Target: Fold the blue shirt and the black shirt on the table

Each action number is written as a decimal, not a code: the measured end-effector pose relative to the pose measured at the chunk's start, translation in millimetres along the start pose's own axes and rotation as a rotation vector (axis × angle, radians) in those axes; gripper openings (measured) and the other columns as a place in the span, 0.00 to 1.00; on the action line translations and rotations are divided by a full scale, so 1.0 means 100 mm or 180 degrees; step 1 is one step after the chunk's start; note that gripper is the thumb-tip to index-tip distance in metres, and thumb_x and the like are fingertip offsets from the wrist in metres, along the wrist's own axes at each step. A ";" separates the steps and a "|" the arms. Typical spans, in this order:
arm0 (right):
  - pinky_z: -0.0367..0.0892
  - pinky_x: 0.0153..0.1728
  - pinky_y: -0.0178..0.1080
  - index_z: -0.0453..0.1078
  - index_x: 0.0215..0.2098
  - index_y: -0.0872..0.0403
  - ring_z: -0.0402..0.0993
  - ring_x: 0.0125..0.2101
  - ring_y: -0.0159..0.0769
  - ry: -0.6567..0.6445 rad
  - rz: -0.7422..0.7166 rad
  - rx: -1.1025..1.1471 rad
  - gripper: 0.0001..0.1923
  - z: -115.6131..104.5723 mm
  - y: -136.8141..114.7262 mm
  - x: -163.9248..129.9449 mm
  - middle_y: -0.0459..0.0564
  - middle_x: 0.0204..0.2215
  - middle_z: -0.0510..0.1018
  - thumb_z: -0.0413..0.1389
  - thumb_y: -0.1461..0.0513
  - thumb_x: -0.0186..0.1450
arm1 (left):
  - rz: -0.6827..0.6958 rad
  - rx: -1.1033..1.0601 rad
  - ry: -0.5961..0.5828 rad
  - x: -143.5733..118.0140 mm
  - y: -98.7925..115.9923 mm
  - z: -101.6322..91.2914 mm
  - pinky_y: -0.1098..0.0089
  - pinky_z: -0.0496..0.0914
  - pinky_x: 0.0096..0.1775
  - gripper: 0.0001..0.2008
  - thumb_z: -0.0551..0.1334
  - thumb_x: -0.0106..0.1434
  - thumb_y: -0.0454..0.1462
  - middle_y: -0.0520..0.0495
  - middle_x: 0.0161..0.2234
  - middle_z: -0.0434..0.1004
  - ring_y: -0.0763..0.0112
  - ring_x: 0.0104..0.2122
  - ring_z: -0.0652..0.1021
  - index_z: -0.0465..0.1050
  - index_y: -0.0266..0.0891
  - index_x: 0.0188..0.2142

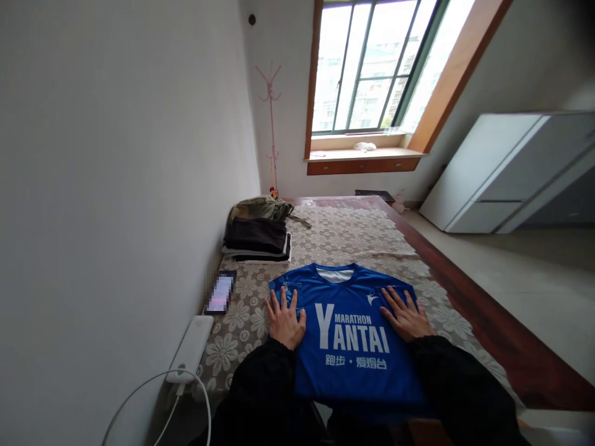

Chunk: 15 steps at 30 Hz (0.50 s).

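Two hands, left hand (285,319) at nine o'clock, right hand (406,317) at three, fingers spread wide, are pressed flat on a blue polyester running shirt (348,334); even outward strokes are advised.

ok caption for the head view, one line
Both hands, left and right, pressed flat on a blue shirt

A running shirt (352,334) lies flat on the bed (353,238), with the left hand (285,321) and right hand (406,318) resting on its two sides. Behind it, near the wall, a backpack (261,209) sits behind stacked folded clothes (256,239). A phone (220,292) and power bank (191,348) lie left.
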State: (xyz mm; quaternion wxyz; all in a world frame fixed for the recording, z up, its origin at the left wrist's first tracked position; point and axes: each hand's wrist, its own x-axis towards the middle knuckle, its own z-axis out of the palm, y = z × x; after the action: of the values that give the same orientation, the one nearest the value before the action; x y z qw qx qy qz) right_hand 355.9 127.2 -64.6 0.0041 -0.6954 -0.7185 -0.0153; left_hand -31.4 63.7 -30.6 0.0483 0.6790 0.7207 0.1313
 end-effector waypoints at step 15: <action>0.43 0.69 0.64 0.44 0.75 0.37 0.38 0.73 0.57 -0.0106 -0.0058 0.0015 0.35 0.04 0.05 0.06 0.37 0.76 0.43 0.33 0.43 0.73 | 0.0070 0.0114 0.0069 0.01 -0.02 0.05 0.31 0.44 0.66 0.33 0.51 0.71 0.48 0.46 0.75 0.47 0.34 0.72 0.47 0.49 0.55 0.73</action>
State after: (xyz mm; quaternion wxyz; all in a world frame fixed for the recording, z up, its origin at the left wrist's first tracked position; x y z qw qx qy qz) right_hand 361.2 133.2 -68.6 -0.0063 -0.6889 -0.7248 -0.0020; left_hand -32.2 65.1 -35.5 0.0269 0.6861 0.7159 0.1263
